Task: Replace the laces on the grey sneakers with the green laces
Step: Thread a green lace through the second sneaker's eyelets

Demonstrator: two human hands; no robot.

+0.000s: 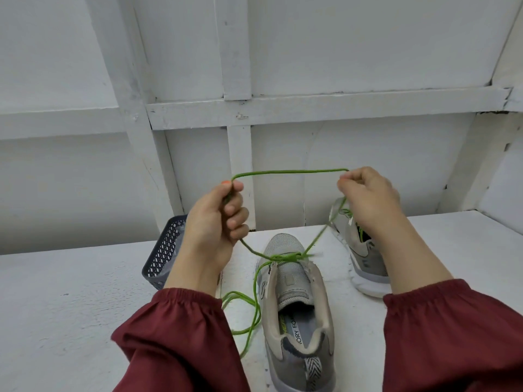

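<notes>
The left hand [218, 219] curls its fingers [239, 216] round the green lace [291, 171] and the right hand [368, 199] pinches it, a span stretched level between them above the desk [70, 292]. Both strands drop to the front eyelets of the grey sneaker [297, 292] at 6 o'clock. Its mate [356, 250] stands at its 2 o'clock, and a dark basket [164, 250] at its 10 o'clock.

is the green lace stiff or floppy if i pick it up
Likely floppy: the lace runs straight only between the left hand and right hand, while its loose part lies in slack loops on the table. Probably very light, being a thin cord. Pushed, it would likely bunch up rather than slide whole.
</notes>
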